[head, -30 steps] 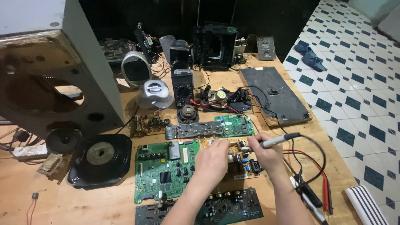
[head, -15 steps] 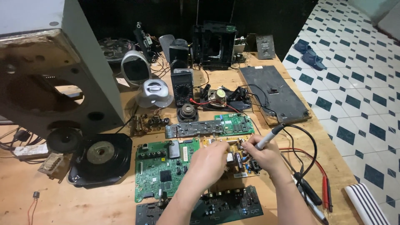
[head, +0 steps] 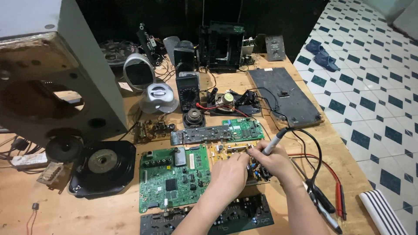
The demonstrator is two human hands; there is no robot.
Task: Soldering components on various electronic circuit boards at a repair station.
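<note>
My right hand point(head: 275, 162) grips a grey soldering iron point(head: 275, 140) like a pen, its tip down on a small tan circuit board point(head: 226, 152) in the middle of the wooden bench. My left hand point(head: 230, 173) rests on the same board just left of the tip, fingers curled; whether it pinches anything is hidden. A large green circuit board point(head: 174, 176) lies left of the tan board. A long grey and green board point(head: 217, 132) lies behind it. A dark board point(head: 244, 213) lies under my forearms.
A multimeter point(head: 187, 91), small speakers point(head: 193, 116), a black speaker driver point(head: 102, 167) and a grey cabinet point(head: 52, 69) stand left and behind. A dark flat panel point(head: 285, 95) lies at the back right. Red and black probes point(head: 331, 196) lie near the right edge, beside a tiled floor point(head: 374, 87).
My right hand has swung the soldering iron from lying almost flat at the right to tip-down on the tan board. Both hands have drawn closer together over it.
</note>
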